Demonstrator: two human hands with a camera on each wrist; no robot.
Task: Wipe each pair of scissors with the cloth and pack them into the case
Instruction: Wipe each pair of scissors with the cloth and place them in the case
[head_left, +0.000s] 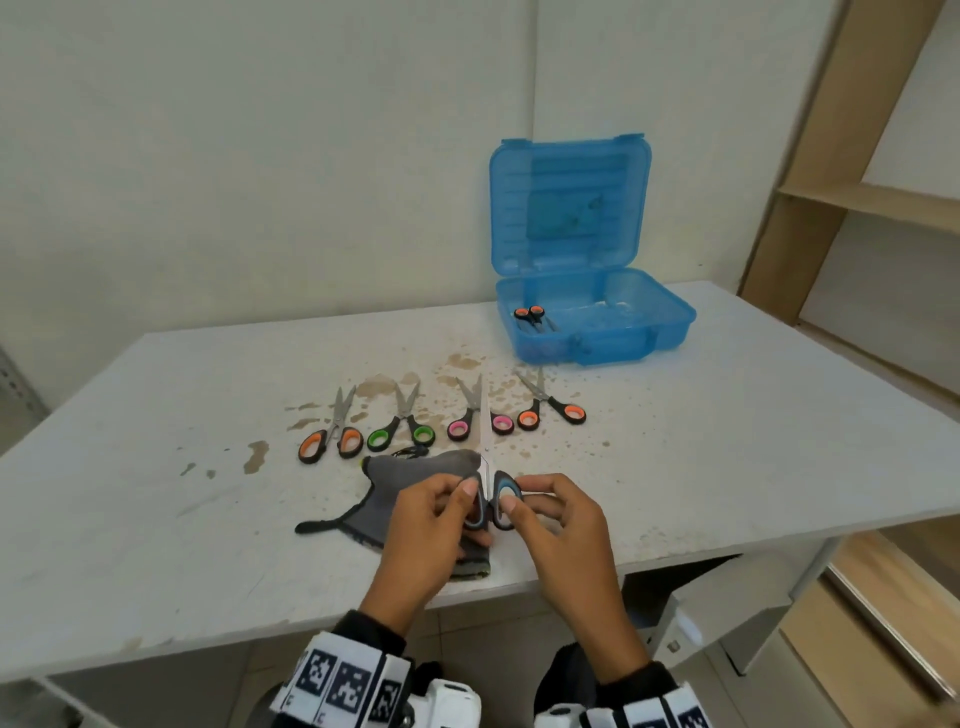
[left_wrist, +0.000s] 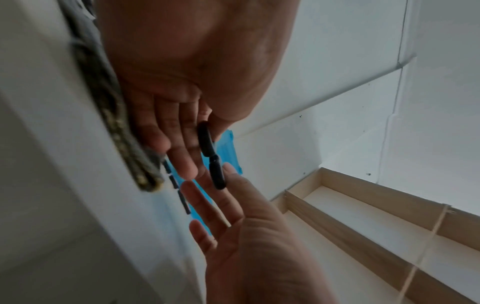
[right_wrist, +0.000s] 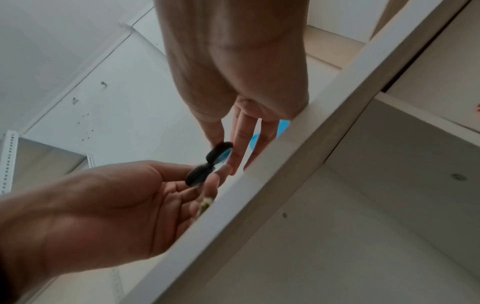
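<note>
pinching the blue-handled scissors (head_left: 491, 496) by their two finger loops, the left hand (head_left: 431, 525) takes the left loop between thumb and fingers and the right hand (head_left: 558, 525) takes the right loop the same way, blades pointing away from the body and seemingly closed, though they are too thin in the head view to be sure. directly under and left of the grip lies the grey cloth (head_left: 410, 499), crumpled on the table (head_left: 727, 441), with the blade root just over its far corner. this looks like the start of the wiping step for this pair: neither hand has the cloth, so the next move calls for one hand to let go of a loop and gather the cloth round the blades.

beyond the blade tips four more pairs lie in a row: orange pair (head_left: 332, 436), green pair (head_left: 402, 428), pink pair (head_left: 478, 418) and a second orange pair (head_left: 550, 405). farther off and to the right stands the open blue case (head_left: 597, 317), one pair (head_left: 532, 318) already inside. the near table edge runs just below the wrists; the path right of the row to the case lies open.
</note>
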